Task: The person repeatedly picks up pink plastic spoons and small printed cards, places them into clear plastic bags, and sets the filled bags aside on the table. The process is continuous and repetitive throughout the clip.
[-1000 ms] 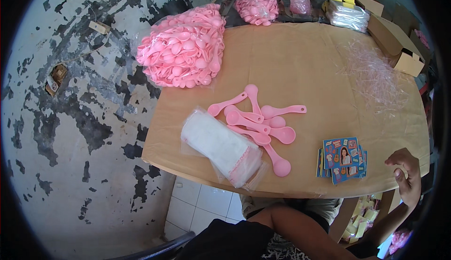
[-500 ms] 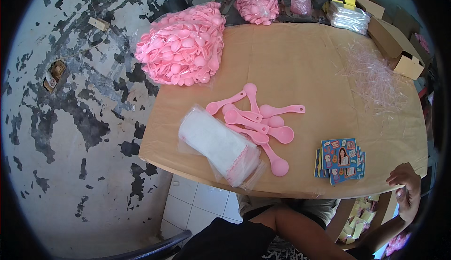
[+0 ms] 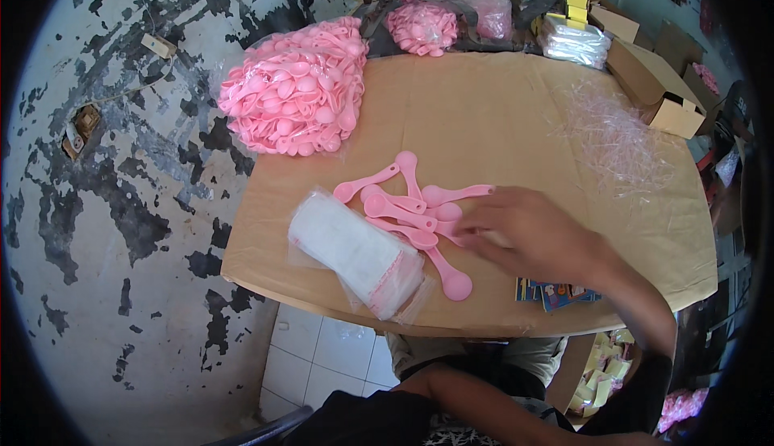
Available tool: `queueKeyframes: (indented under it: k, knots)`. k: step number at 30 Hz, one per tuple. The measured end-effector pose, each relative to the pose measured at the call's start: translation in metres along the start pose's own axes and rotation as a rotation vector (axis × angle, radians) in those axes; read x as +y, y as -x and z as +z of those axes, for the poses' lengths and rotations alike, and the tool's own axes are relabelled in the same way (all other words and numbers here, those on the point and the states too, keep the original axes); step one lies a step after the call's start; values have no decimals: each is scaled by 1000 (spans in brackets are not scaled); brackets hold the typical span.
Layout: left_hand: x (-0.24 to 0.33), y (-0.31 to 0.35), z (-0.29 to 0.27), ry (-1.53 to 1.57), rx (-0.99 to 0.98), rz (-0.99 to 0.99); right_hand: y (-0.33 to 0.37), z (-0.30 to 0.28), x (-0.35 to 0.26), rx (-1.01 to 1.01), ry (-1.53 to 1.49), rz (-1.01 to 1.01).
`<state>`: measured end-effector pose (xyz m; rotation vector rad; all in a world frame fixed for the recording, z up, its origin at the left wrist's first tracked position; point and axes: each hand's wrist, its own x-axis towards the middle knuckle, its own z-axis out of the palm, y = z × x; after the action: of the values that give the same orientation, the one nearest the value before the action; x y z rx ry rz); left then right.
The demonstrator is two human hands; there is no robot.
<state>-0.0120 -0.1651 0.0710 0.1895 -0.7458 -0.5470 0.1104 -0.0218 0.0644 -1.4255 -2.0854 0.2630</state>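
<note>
My right hand (image 3: pixel 536 232) reaches over the right side of a loose group of pink plastic measuring spoons (image 3: pixel 457 286), fingers apart and slightly blurred. Its fingertips are at one spoon whose bowl lies under them; whether they touch is unclear. Left of the spoons lies a stack of clear plastic bags (image 3: pixel 343 244) with a whitish roll-like look. My right wrist partly covers a small pile of blue printed cards (image 3: pixel 556 295). Only my left forearm (image 3: pixel 492 406) shows, crossing the lower edge toward the right; the left hand is out of the picture.
A big clear bag of pink spoons (image 3: pixel 294 87) stands at the table's far left. Clear plastic strands (image 3: pixel 617 139) lie at the right, beside an open cardboard box (image 3: pixel 657 83). Packed plastic sleeves (image 3: pixel 572 41) sit at the back. A box of yellow pieces (image 3: pixel 598 373) is below the edge.
My right hand has moved left from the table's right edge, over the cards, to the spoons. The whole view has shifted slightly, with the table now further left.
</note>
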Motion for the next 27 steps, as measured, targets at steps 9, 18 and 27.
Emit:
queueKeyframes:
  k: [9, 18, 27]
  knots:
    - [28, 101, -8, -1081, 347, 115, -73, 71, 13, -238, 96, 73]
    - [98, 240, 43, -2597, 1715, 429, -77, 73, 20, -241, 68, 115]
    - [100, 269, 25, -2575, 1809, 163, -60, 30, 19, -95, 139, 148]
